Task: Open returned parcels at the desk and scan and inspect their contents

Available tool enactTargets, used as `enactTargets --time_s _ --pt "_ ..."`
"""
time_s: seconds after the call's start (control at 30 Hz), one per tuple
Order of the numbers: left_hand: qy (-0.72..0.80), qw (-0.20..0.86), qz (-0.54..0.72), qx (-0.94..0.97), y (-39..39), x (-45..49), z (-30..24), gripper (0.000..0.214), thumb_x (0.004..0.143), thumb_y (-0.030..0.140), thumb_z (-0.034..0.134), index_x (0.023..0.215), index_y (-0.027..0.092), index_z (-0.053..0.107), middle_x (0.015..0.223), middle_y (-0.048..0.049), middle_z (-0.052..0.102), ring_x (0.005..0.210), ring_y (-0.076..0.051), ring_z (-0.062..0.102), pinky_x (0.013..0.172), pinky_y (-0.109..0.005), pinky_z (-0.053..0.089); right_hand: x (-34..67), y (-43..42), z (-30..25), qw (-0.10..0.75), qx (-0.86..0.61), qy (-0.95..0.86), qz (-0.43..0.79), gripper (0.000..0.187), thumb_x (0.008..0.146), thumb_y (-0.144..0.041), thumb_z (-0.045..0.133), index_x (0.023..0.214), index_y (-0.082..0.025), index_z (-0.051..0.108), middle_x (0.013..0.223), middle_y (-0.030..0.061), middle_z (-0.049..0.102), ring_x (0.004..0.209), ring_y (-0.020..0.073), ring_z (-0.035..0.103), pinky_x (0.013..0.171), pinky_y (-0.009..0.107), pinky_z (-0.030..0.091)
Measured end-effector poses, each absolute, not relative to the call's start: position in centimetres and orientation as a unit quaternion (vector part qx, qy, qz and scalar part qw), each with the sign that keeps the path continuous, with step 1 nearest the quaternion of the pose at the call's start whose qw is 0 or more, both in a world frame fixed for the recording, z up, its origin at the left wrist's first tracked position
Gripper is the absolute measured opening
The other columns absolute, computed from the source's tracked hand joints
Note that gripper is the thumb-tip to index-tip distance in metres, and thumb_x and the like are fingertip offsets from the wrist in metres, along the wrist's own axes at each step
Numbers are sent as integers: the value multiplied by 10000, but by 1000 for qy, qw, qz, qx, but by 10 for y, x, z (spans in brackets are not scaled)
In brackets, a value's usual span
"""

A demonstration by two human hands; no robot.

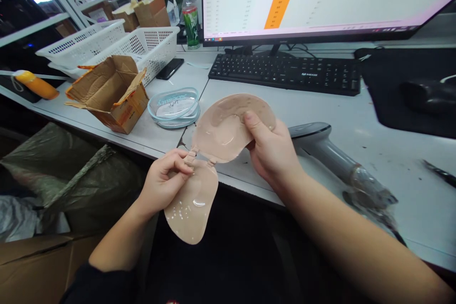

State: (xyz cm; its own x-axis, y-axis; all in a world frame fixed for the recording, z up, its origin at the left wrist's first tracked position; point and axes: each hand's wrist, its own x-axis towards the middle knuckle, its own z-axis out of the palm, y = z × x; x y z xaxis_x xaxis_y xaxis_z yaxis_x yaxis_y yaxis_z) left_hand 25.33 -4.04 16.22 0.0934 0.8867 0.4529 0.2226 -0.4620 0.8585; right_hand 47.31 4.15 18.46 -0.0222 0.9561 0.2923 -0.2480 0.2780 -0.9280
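Note:
Both hands hold a beige stick-on bra [210, 140], its shiny inner side turned toward me. The two cups are joined by narrow straps in the middle. My right hand [272, 145] grips the upper cup at its right edge, thumb on the inner face and fingers behind. With thumb and fingers pinched, my left hand [167, 178] holds the bra near the joining straps, while the lower cup [192, 204] hangs below the table edge. Just behind the upper cup lies a clear pouch with light blue trim [174, 108], a white label inside.
An open cardboard box [124, 109] and white plastic baskets [153, 40] stand at the left. A black keyboard [285, 71] lies below the monitor [320, 0]. To the right are a grey barcode scanner [327, 152] and a black mouse pad [399, 71]. A green-labelled bottle [191, 21] stands behind.

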Motion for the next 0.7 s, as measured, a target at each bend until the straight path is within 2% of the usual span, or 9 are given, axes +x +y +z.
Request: enactTargets --time_s 0.13,0.23,0.37,0.57,0.7 --pt "410 322 538 662 -41 257 164 133 902 130 676 795 207 662 1084 -39 733 1011 -157 701 893 -268 531 472 44 186 558 -353 -451 601 441 788 -559 766 1066 -225 691 969 56 743 956 277 701 784 424 610" --pt "399 330 540 664 -41 258 165 144 907 101 657 830 221 652 1050 -17 754 1050 -149 703 939 -262 527 472 43 188 555 -345 -440 615 481 764 -579 784 1079 -226 694 955 52 745 950 276 704 792 427 613" --pt "391 334 534 671 -41 257 163 164 907 74 632 848 227 638 1012 -5 759 1012 -138 712 894 -243 541 471 38 191 576 -324 -476 580 465 788 -615 758 1051 -236 707 967 50 746 986 274 700 828 426 609" --pt "422 306 525 673 -41 254 158 154 873 71 645 832 220 645 910 2 735 898 -135 707 808 -236 538 472 35 190 598 -300 -555 495 388 780 -496 818 1049 -234 720 1082 44 748 1053 262 683 931 430 579" --pt "433 303 519 672 -41 253 157 113 864 101 656 827 208 648 915 -23 732 886 -160 703 794 -265 540 472 35 189 600 -307 -579 458 374 793 -477 809 1056 -228 718 1077 49 750 1037 262 689 925 448 583"
